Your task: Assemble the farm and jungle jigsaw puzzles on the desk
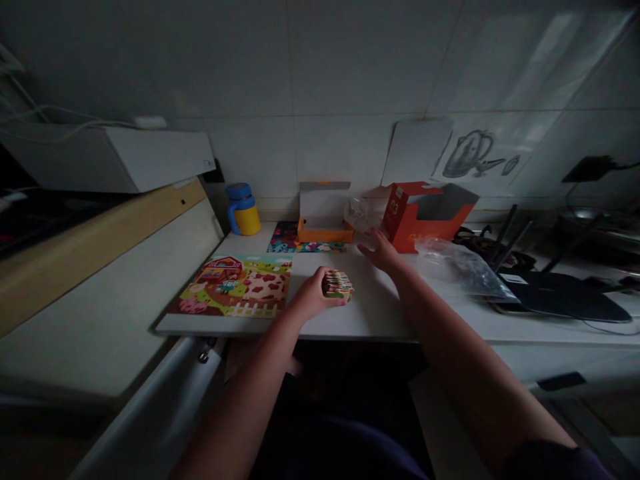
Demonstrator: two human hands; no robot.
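My left hand grips a stack of puzzle pieces edge-on, just above or on the white table; I cannot tell which. Further right and back, my right hand reaches out with its fingers apart, slightly blurred and holding nothing. It is beside the front left corner of a red box marked with a number, close to a crumpled clear plastic bag. To the left of my left hand lies a farm picture puzzle with a cow, a pig and a barn.
An orange box stands with its lid up on a dark floral sheet. Behind the farm picture is a yellow and blue mug. Another clear plastic bag and a black router-like device lie on the right.
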